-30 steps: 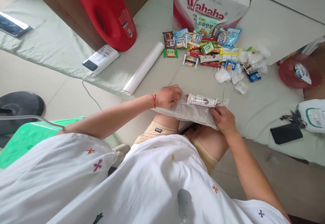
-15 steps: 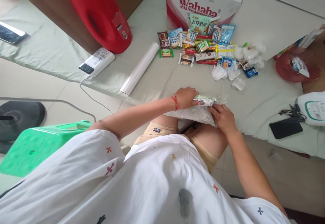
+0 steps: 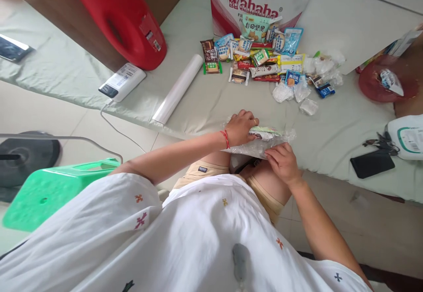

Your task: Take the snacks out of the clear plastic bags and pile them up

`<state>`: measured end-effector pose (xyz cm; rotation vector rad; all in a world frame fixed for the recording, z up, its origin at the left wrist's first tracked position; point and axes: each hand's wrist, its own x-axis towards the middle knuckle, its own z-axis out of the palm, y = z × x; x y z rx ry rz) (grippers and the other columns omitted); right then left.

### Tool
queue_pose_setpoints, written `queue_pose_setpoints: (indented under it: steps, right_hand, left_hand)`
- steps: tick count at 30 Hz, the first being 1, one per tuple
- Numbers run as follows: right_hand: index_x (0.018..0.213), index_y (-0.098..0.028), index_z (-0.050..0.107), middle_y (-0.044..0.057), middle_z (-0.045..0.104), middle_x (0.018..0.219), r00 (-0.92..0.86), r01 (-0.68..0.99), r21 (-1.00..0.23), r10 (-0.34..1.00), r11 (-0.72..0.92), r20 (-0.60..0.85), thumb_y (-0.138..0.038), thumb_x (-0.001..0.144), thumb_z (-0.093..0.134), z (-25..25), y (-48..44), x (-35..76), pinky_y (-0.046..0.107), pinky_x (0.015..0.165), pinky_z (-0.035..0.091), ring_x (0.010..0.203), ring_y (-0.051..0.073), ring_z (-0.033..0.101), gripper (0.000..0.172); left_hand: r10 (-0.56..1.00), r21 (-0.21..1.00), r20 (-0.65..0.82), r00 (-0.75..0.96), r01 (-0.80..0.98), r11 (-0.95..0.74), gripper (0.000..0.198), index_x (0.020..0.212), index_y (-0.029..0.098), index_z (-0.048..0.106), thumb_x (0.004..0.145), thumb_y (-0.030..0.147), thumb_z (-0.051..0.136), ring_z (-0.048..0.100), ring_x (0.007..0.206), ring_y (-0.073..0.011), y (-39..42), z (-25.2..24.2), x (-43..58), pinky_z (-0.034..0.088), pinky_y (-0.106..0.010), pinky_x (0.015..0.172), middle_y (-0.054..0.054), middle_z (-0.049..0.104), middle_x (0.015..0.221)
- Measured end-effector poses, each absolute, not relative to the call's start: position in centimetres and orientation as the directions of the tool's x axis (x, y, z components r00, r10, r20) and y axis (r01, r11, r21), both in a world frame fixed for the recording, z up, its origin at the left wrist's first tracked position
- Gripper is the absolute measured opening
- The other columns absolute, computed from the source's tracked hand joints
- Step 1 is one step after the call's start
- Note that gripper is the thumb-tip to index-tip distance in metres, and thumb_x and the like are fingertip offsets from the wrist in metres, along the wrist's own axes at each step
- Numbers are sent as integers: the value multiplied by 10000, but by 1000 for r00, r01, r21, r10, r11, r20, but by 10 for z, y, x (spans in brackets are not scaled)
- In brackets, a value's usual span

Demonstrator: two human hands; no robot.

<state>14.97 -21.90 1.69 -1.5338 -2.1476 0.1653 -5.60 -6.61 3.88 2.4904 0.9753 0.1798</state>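
At the near edge of the cloth-covered surface, my left hand [image 3: 240,129], a red string round its wrist, presses down on a small snack packet [image 3: 264,132]. The packet is green and white and lies on a crinkled sheet of clear plastic film [image 3: 261,145]. My right hand [image 3: 280,159] pinches the near right edge of this film with its fingertips. Part of the packet is hidden under my left fingers. Farther back lies a pile of wrapped snacks [image 3: 264,70], with several film-wrapped bundles [image 3: 283,92] at its right. A white roll [image 3: 178,90] lies to the left.
A Wahaha carton [image 3: 257,1] stands behind the snacks. On the left are a red jug [image 3: 132,31], a white power bank [image 3: 122,82] with a cable, and a green stool [image 3: 49,195]. A black wallet-like item [image 3: 372,164], keys [image 3: 380,144] and a white bottle [image 3: 406,137] lie right.
My right hand has shifted a little left and nearer to me, drawing the film's near edge. My left hand stays on the packet, its fingers slightly raised and curled. The view has shifted slightly.
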Motion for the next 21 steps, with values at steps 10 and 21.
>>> queue_pose_setpoints:
  steps: [10,21]
  right_hand:
    - [933,-243,627,86,675,921,19,891,-419,908,175,419,-396,1053,468,45,-156,154,420,867,470,921,264,569,251]
    - [1104,-300,761,72,732,1040,-273,885,-298,917,358,291,-287,1027,555,19,-200,145,438,908,453,994,268,557,220]
  left_hand:
    - [723,544,14,691,601,-585,392,1219,222,727,873,405,745,482,1157,-314,-75,30,-59,429,-449,944,-135,565,1208]
    - [736,562,70,673,583,-587,471,1307,239,634,878,402,740,528,1172,-317,-77,20,-59,434,-455,959,-131,588,1247]
